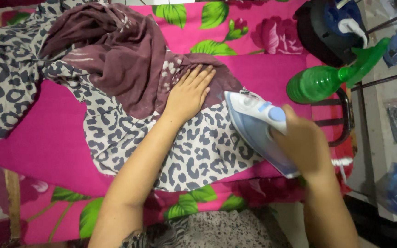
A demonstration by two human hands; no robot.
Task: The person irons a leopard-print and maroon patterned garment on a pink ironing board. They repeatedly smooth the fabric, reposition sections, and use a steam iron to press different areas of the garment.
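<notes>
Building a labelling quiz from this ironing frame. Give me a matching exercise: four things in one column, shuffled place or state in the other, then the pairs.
Things:
1. left hand
2. right hand
3. green spray bottle
4. maroon cloth

Places or states:
A. lying on its side at the board's right end
B. pressed flat on fabric
C. bunched on top of the leopard-print fabric
D. gripping the handle of the blue and white iron

Pairs: 1-B, 2-D, 3-A, 4-C
</notes>
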